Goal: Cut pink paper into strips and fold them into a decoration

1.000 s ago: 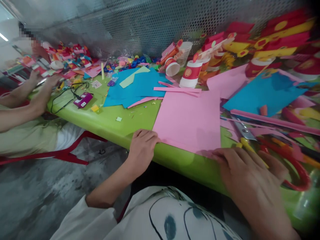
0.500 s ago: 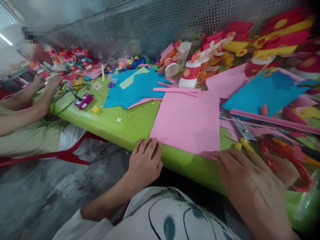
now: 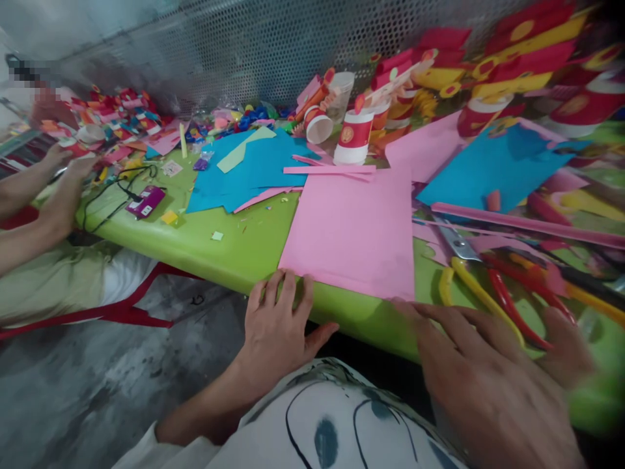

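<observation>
Not very far along with this pink paper (image 3: 354, 234), I'd say: it's lying flat on the green tabletop (image 3: 244, 244), looks whole, no folds or cuts across it that I can spot. Some narrow pink strips (image 3: 329, 170) sit by its far edge, so I'm guessing some trimming's done, and a few cup figures (image 3: 354, 135) behind it look pretty finished. Any work on the paper itself seems left to do. My left hand (image 3: 276, 326) has its fingers spread loose, grasping nothing, tips right by the near left corner, thumb off below the edge. My right hand (image 3: 488, 371) has fingertips at the near right corner; can't tell if they're pinching it. Scissors (image 3: 458, 242) lie just beyond that hand.
</observation>
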Action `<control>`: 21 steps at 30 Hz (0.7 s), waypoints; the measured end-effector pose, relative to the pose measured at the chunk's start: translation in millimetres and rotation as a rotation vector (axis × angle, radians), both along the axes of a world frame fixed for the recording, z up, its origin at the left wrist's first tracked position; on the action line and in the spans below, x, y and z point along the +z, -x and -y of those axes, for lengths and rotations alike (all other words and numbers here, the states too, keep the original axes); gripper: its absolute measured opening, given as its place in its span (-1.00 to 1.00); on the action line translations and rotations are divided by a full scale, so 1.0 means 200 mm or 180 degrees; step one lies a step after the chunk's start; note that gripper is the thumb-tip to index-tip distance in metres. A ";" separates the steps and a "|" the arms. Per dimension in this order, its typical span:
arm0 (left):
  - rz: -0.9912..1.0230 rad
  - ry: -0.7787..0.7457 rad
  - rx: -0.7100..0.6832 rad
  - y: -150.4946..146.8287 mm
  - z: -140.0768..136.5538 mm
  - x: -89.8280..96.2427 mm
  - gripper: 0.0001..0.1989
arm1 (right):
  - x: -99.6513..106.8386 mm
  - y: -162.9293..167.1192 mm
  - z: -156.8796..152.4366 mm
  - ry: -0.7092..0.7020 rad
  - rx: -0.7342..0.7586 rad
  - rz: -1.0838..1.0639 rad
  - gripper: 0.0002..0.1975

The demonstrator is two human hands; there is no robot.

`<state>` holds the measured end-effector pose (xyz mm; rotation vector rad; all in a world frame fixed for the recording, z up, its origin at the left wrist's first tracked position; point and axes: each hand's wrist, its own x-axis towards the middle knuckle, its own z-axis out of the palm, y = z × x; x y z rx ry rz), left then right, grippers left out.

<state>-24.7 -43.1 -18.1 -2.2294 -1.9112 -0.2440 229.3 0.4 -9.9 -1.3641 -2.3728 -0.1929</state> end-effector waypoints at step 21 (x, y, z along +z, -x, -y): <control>-0.1018 0.0557 -0.0453 -0.06 -0.10 0.12 0.15 | -0.02 0.07 0.03 -0.0149 -0.0122 0.0274 -0.57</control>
